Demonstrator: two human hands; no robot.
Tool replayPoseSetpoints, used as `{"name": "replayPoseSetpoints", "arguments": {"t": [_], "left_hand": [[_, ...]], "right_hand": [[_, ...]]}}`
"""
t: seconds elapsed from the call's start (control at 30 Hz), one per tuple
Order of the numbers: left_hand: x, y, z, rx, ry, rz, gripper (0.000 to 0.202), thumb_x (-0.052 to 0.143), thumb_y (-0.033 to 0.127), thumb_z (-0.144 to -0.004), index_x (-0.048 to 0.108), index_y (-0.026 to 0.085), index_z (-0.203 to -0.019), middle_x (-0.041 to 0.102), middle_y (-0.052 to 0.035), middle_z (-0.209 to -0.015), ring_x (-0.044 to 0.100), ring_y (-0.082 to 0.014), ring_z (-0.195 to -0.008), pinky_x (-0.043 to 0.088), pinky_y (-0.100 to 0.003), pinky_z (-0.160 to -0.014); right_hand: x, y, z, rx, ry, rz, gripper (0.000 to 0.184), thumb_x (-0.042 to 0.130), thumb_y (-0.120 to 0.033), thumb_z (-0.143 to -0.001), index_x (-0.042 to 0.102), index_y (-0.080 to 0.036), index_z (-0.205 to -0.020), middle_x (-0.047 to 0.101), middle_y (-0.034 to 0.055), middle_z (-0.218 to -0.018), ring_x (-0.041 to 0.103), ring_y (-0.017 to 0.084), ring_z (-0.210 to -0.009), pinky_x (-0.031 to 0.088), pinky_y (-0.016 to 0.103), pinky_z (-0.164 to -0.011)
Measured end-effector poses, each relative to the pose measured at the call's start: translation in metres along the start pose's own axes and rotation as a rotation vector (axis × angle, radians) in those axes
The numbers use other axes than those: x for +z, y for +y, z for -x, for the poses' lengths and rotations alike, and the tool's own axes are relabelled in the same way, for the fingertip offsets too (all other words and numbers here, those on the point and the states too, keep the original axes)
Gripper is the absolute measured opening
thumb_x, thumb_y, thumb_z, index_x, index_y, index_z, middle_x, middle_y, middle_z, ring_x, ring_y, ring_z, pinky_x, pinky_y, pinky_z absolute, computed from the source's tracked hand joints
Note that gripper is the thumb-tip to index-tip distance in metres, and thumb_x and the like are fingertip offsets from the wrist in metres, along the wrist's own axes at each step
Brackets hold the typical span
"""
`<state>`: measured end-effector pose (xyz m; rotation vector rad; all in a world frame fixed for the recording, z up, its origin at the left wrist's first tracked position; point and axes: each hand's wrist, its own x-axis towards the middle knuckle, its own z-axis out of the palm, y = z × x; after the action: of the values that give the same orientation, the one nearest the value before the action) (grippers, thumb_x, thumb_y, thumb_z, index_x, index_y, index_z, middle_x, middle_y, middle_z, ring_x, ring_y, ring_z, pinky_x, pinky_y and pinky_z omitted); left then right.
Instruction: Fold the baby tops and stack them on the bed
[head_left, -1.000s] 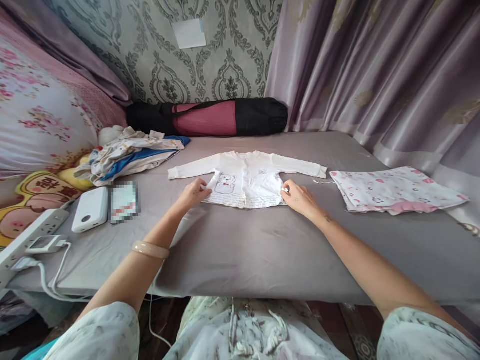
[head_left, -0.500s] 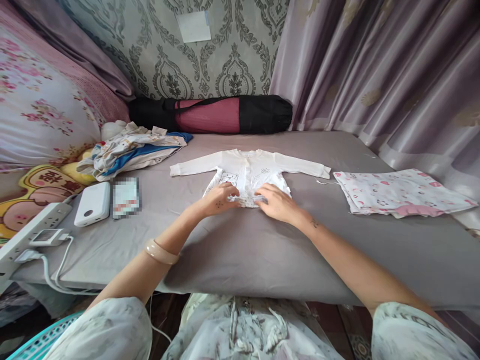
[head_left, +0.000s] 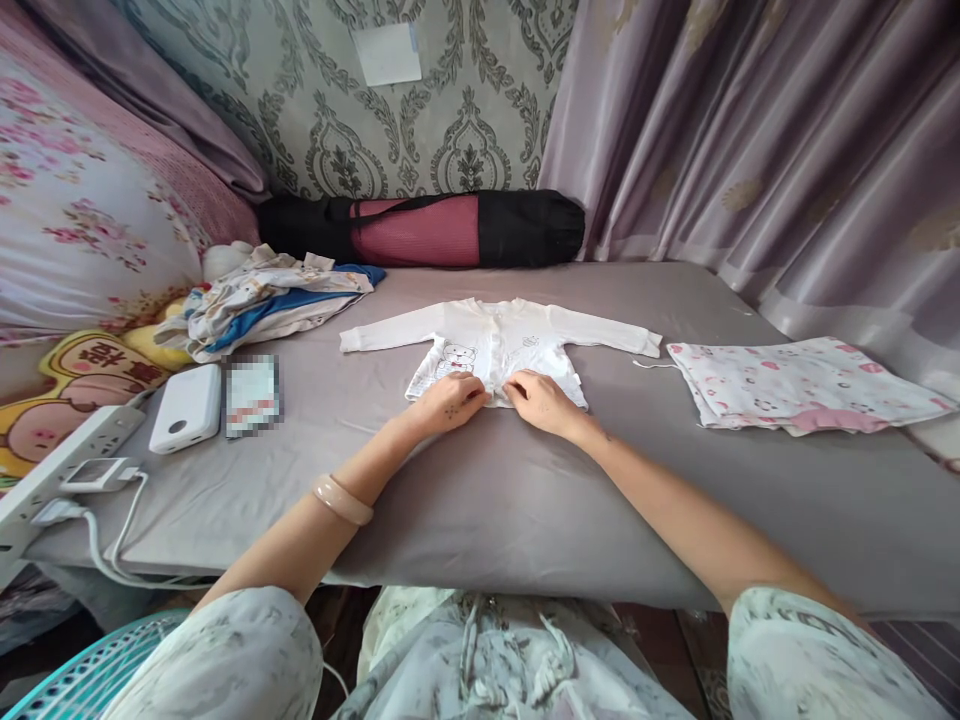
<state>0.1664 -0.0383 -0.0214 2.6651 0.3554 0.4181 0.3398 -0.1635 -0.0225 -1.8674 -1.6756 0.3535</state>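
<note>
A small white long-sleeved baby shirt (head_left: 487, 335) lies flat on the grey sheet, its sleeves spread to both sides and a bear drawing on its front. At the bottom hem, left of the front opening, my left hand (head_left: 452, 400) is closed with its fingertips on the fabric. Just across the opening, my right hand (head_left: 541, 402) pinches the hem in the same way. The two hands are close together but apart. Their fingers cover part of the lower edge.
A folded white cloth with pink prints (head_left: 802, 385) lies to the right. Rumpled clothes (head_left: 262, 300), a white power bank (head_left: 185, 408), a blurred packet (head_left: 252, 396) and a power strip (head_left: 75, 465) are on the left. A rolled bag (head_left: 420, 230) lies along the wall.
My fingers have closed from a looser, spread curl into pinches at the hem. Both hands have moved slightly closer together, and the lower part of the shirt lies flatter.
</note>
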Motion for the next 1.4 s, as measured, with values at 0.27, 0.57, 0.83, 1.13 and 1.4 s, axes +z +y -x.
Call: {"name": "replayPoseSetpoints", "arguments": {"t": [0.27,0.57,0.83,1.13,1.4], "left_hand": [[-0.011,0.018,-0.002,-0.172,0.061,0.217,0.034,0.043,0.041,-0.096,0.063,0.019,-0.079,0.063,-0.0019,-0.074,0.055,-0.0145,-0.067,0.043,-0.027,-0.065],[0.01,0.033,0.01,0.026,-0.04,-0.18,0.032,0.043,0.034,-0.098,0.068,0.02,-0.085,0.067,-0.0101,-0.091,0.062,-0.0226,-0.091,0.049,-0.031,-0.078],[-0.022,0.012,0.001,-0.324,0.021,-0.112,0.023,0.047,0.019,-0.084,0.07,0.021,-0.089,0.073,-0.0056,-0.093,0.066,-0.0198,-0.081,0.049,-0.028,-0.074],[-0.024,-0.036,-0.027,-0.903,0.102,-0.283,0.034,0.042,0.039,-0.095,0.054,0.016,-0.116,0.067,-0.0165,-0.119,0.062,-0.0291,-0.112,0.048,-0.036,-0.087],[-0.02,-0.034,-0.02,-0.884,0.028,-0.359,0.035,0.033,0.038,-0.099,0.049,0.017,-0.12,0.069,-0.0169,-0.112,0.067,-0.0314,-0.104,0.05,-0.039,-0.082]], "right_hand": [[-0.018,0.005,-0.015,0.167,0.087,-0.282,0.024,0.048,-0.038,-0.09,0.06,-0.019,-0.08,0.061,-0.002,-0.073,0.053,0.013,-0.067,0.038,0.024,-0.063],[-0.014,-0.02,-0.001,-0.019,-0.038,-0.009,0.019,0.047,-0.025,-0.095,0.063,-0.021,-0.084,0.067,0.0019,-0.089,0.058,0.014,-0.074,0.039,0.024,-0.069],[-0.023,-0.022,0.004,-0.188,-0.266,0.143,0.025,0.047,-0.026,-0.097,0.07,-0.021,-0.089,0.068,0.0061,-0.101,0.063,0.019,-0.092,0.044,0.028,-0.08],[-0.015,0.029,-0.035,0.094,-0.061,0.447,0.054,0.029,-0.035,-0.102,0.039,-0.009,-0.148,0.03,0.0161,-0.159,0.022,0.03,-0.147,0.017,0.05,-0.118],[0.002,0.039,-0.034,0.183,-0.152,0.517,0.064,0.015,-0.051,-0.101,0.029,-0.017,-0.155,0.019,0.0102,-0.163,0.014,0.028,-0.15,0.012,0.052,-0.12]]}}
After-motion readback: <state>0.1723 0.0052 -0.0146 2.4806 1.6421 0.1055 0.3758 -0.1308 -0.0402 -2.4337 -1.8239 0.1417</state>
